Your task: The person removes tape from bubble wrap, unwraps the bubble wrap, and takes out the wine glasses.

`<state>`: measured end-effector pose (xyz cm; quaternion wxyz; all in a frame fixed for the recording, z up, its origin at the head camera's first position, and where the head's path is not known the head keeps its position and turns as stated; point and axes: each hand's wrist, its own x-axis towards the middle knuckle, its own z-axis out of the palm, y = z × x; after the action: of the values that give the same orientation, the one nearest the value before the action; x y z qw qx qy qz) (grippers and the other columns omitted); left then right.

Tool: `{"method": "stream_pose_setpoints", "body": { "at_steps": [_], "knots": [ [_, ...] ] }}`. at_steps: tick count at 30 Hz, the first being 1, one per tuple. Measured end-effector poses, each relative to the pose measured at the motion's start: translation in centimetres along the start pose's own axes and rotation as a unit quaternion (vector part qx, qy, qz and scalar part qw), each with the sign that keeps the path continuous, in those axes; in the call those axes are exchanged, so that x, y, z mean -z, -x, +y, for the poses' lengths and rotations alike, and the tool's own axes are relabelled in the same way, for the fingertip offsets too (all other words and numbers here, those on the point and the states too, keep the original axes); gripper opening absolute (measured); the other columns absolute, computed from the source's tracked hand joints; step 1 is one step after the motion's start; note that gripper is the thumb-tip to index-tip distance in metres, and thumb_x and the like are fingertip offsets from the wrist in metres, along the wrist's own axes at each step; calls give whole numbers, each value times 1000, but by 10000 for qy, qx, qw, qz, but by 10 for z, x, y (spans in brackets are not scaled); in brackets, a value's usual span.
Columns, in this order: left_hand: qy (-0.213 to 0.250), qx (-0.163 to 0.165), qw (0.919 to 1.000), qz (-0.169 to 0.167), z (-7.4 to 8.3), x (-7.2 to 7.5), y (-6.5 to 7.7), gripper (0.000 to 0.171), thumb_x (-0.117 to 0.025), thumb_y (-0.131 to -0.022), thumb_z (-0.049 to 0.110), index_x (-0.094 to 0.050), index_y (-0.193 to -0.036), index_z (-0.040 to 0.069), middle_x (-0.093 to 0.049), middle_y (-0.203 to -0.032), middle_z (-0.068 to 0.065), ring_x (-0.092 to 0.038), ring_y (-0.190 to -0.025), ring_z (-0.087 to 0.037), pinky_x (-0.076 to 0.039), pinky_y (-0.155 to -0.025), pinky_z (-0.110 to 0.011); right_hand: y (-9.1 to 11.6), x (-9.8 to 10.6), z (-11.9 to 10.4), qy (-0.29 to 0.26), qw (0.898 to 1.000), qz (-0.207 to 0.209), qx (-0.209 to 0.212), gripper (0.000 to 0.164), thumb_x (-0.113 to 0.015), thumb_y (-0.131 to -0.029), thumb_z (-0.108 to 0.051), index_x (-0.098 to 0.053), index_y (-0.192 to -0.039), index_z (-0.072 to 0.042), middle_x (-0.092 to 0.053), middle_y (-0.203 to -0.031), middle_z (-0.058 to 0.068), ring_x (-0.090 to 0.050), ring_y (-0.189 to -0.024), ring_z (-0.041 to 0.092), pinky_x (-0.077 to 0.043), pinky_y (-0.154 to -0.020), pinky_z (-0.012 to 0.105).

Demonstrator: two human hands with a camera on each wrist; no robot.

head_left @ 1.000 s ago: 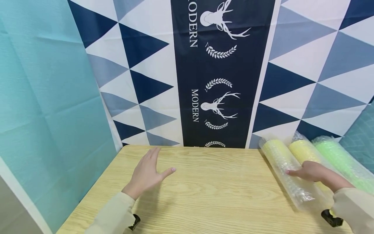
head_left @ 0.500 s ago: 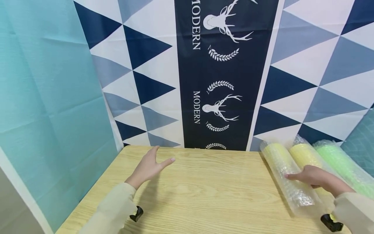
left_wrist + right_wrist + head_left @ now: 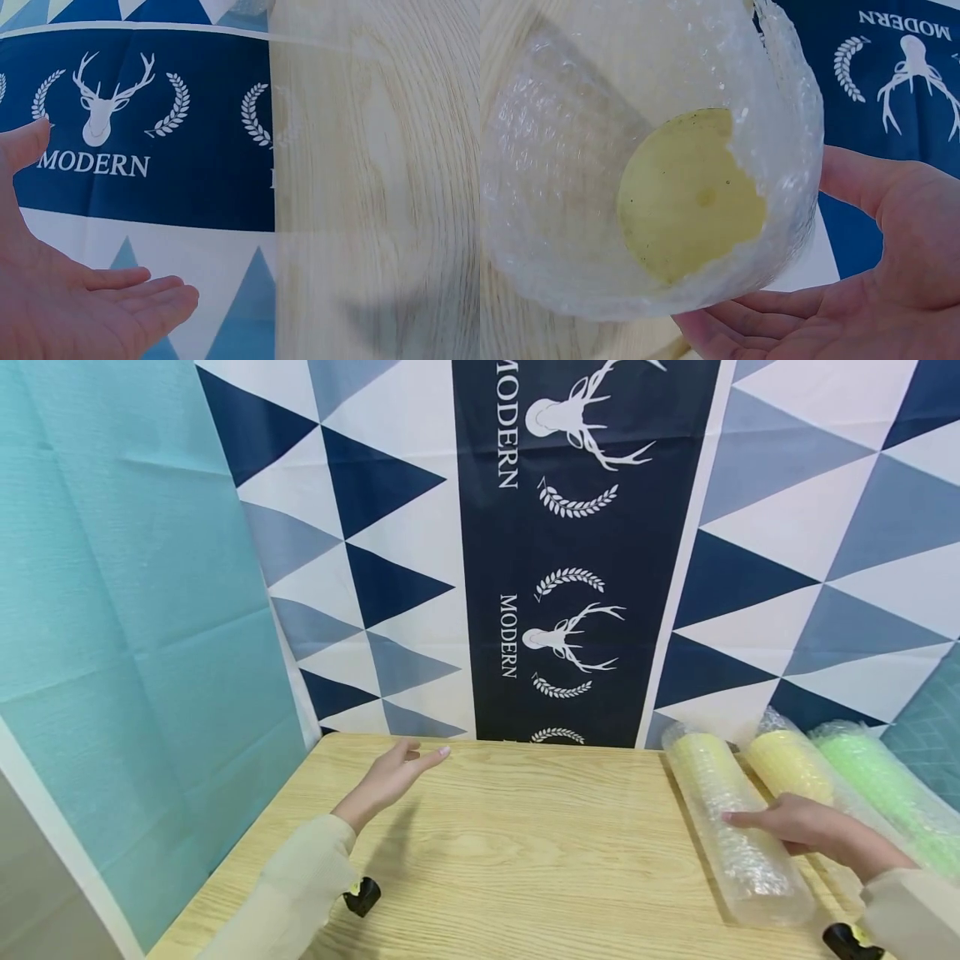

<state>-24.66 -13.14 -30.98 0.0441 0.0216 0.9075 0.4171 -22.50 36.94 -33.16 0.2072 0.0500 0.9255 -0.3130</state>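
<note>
My right hand (image 3: 813,827) grips the leftmost bubble-wrapped yellow cylinder (image 3: 723,810), which lies lengthwise on the wooden table. In the right wrist view, the thumb is on one side of the bubble wrap (image 3: 555,210) and the fingers curl round the other. The cylinder's round yellow end (image 3: 686,195) shows through the plastic. Over the left part of the table is my left hand (image 3: 386,781), holding nothing. Its thumb (image 3: 26,146) stands apart from the extended fingers (image 3: 161,296) in the left wrist view.
Right of the held cylinder lie a second wrapped yellow cylinder (image 3: 791,768) and a wrapped green one (image 3: 873,768). The wood-grain table (image 3: 525,852) meets a patterned cloth (image 3: 558,568) at the back. A teal curtain (image 3: 150,635) hangs along the left.
My right hand has shifted the left cylinder slightly leftward, and a gap now shows beside the second one. My left hand has turned and moved a little right. The head view has shifted slightly.
</note>
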Motion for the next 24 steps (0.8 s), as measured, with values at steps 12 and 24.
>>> {"method": "stream_pose_setpoints", "body": {
  "at_steps": [12,24],
  "knots": [
    [334,205,9992,-101,-2,-13,-9,86,-50,-86,68,-40,-142,4,-48,-143,-18,-46,-131,-38,-39,-107,-56,1,-20,-15,240,9996,102,113,61,-57,-86,-61,-63,-81,0,-42,-64,-4,-42,-65,11,-42,-63,26],
    [615,216,9978,-112,5,-33,-17,83,-52,-84,69,-47,-137,6,-53,-138,-14,-52,-126,-34,-42,-104,-53,-14,-36,-30,-340,9960,-521,646,81,-48,-95,-53,-49,-122,23,-60,-120,28,-60,-112,35,-49,-97,52]
  ]
}}
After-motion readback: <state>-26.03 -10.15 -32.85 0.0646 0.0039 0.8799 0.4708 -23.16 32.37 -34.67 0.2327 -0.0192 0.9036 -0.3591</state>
